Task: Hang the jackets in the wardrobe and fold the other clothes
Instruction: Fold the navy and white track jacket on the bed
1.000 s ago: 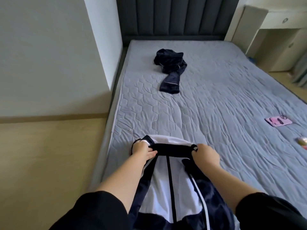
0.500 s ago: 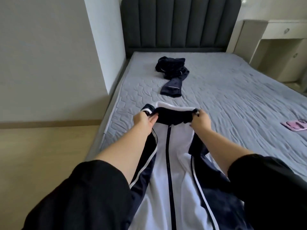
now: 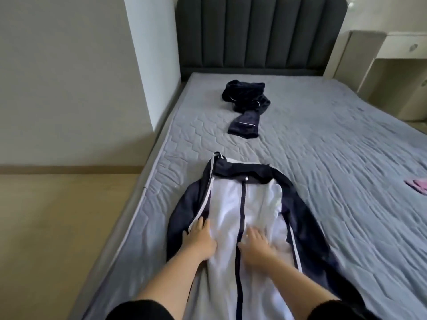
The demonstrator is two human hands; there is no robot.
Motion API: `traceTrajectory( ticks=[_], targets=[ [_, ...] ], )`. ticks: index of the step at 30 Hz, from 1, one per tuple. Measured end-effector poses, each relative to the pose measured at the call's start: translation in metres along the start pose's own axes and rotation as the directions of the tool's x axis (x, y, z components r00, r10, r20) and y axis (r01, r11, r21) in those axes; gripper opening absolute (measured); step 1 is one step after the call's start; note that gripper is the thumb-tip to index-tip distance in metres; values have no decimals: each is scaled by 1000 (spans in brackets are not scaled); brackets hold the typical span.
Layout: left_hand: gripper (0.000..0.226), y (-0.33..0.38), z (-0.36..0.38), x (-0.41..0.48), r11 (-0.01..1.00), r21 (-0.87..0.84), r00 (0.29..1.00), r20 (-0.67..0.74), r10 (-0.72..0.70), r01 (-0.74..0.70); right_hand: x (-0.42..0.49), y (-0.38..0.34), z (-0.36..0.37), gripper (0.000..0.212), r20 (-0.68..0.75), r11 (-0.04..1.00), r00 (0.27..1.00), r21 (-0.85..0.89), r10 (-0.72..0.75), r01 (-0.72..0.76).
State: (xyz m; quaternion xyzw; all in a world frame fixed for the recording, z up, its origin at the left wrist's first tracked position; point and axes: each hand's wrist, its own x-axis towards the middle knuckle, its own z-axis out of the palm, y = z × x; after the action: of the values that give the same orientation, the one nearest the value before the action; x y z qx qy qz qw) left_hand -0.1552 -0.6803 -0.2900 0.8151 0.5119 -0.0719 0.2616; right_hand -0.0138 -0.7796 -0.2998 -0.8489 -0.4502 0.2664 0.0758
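Jacket — white front, navy sleeves and collar — lies flat on the mattress under both hands, its closed zip running between them. The left hand presses down with fingers straight and spread, the fingertips at the seam where the white meets the navy sleeve. The right hand, just across the zip, also lies flat with fingers apart, though blur smears its fingertips. Neither grips any cloth. Behind the wrists the jacket's lower part runs out of the bottom of the frame, partly hidden by the forearms and the person's black sleeves. Beyond the fingertips the collar lies rumpled, its left corner turned up. Well past the collar a dark navy garment sits crumpled near the headboard — what kind of clothing it is cannot be told. Far to the right of the right hand, a pink item is cut off by the frame edge.
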Motion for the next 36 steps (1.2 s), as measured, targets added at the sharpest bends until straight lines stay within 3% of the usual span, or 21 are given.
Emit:
traceTrajectory(
  ticks=[2,4,7,10,13,14,16,18,19,21,23,25,27,30,32,34,36],
  targets=[
    [66,-17,28,-14,993,111,998,-52,38,-32,-11,6,44,67,19,987,999,-156,32,-28],
    [55,-20,36,-24,996,78,977,-203,69,-54,-14,4,56,65,-51,973,998,-226,38,-49],
    [40,-31,36,-39,998,49,933,-358,43,-28,-13,2,46,63,-37,964,998,-259,44,-52],
    [35,-55,27,-57,987,111,927,-368,-64,113,-21,0,45,62,-40,948,998,-313,48,-58],
    [35,-69,-2,-70,953,280,962,-272,-33,112,-37,-16,52,58,-87,933,994,-347,72,-98],
    [37,-73,-17,-72,954,264,956,-287,-60,139,-42,-22,53,58,-95,928,992,-355,83,-111],
    [39,-86,-52,-74,957,55,893,-377,-244,284,-53,-33,54,60,-90,927,992,-358,84,-112],
    [39,-105,-85,-72,867,-352,743,-458,-489,354,-65,-39,54,57,-69,945,996,-317,58,-77],
    [43,-110,-99,-74,827,-441,690,-475,-546,350,-71,-40,53,55,-55,959,998,-280,37,-51],
    [66,-107,-113,-80,876,-295,671,-564,-482,381,-80,-38,50,50,-29,982,999,-188,-16,10],
    [82,-90,-108,-85,952,-40,747,-610,-264,304,-91,-32,42,46,-19,990,996,-112,-86,83],
    [78,-63,-81,-89,977,159,888,-457,-53,140,-100,-20,29,46,-65,986,987,-97,-144,137],
    [70,-30,-40,-95,974,223,981,-176,86,-45,-109,-3,14,44,-187,988,975,-122,-118,96],
    [60,20,21,-109,930,265,966,25,257,-254,-123,36,-6,43,-388,958,919,-235,64,-166],
    [58,51,55,-120,917,236,947,108,304,-321,-136,68,-16,68,-411,897,877,-242,250,-369],
    [59,76,82,-133,896,213,916,186,355,-391,-142,101,-22,97,-315,865,832,-65,456,-498],
    [59,93,100,-142,880,186,891,228,393,-437,-147,124,-30,90,-85,821,817,67,571,-567]
  ],
)
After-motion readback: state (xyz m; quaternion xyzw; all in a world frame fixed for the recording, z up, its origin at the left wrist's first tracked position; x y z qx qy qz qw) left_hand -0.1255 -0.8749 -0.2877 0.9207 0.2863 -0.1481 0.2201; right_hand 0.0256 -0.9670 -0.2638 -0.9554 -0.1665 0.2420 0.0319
